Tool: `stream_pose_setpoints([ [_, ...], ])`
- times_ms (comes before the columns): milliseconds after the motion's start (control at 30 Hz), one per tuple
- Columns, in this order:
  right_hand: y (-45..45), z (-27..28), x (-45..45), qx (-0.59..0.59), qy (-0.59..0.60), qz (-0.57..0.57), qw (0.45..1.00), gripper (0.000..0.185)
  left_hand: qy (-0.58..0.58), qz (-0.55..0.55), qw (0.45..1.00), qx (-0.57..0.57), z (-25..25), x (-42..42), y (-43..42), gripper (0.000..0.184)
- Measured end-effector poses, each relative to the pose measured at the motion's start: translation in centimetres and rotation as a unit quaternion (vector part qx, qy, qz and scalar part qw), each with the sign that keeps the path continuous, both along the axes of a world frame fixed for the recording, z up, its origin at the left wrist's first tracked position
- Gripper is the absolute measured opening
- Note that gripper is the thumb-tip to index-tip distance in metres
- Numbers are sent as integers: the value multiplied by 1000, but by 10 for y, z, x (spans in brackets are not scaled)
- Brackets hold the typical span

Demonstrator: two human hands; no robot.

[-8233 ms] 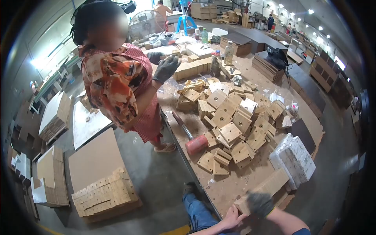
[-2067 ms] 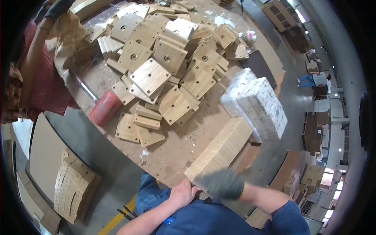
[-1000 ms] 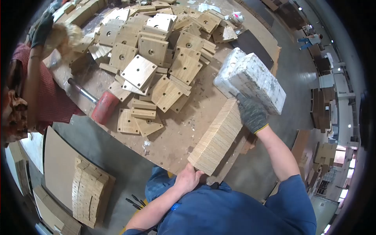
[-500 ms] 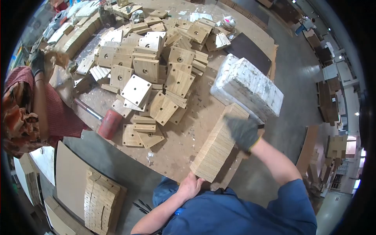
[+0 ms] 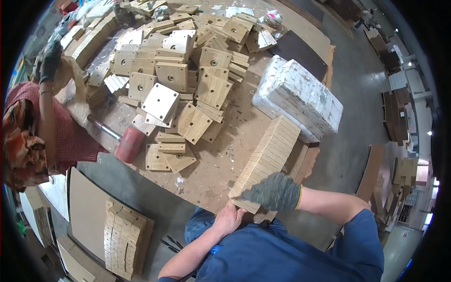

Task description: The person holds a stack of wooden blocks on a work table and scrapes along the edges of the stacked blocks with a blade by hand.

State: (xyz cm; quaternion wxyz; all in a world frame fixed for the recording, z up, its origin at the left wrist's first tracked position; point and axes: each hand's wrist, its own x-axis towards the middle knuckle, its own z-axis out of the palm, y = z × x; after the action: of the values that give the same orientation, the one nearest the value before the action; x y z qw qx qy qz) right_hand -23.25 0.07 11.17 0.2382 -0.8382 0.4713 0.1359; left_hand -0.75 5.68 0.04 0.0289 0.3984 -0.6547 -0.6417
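My left hand (image 5: 227, 219) is touching the wood row (image 5: 268, 152); my right hand (image 5: 276, 192) is overlapping it, both grips unclear; uneven pushing is risking buckling.

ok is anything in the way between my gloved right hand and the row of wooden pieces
Nothing visible is: the gloved right hand overlaps the near end of the row of wooden pieces. The white block lies by the far end.

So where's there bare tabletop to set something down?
Between the loose drilled plates and wooden row: tabletop, bare but for scraps. Crowded: the plate pile; the row's far end, beside the white block; its near end, at the left hand and gloved right hand.
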Motion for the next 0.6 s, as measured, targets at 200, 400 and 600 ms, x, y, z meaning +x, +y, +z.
stream_pose_setpoints([
  [200, -15, -17, -53, -377, -22, -200, 904, 26, 30, 4, 999, -29, -2, 0, 0, 54],
  [400, -2, -31, -58, -371, 38, -262, 890, 24, -5, -27, 1000, -8, 12, -1, -9, 52],
  [600, -1, -35, -56, -401, -2, -311, 862, 23, 17, -36, 999, -12, 5, 2, -6, 50],
])
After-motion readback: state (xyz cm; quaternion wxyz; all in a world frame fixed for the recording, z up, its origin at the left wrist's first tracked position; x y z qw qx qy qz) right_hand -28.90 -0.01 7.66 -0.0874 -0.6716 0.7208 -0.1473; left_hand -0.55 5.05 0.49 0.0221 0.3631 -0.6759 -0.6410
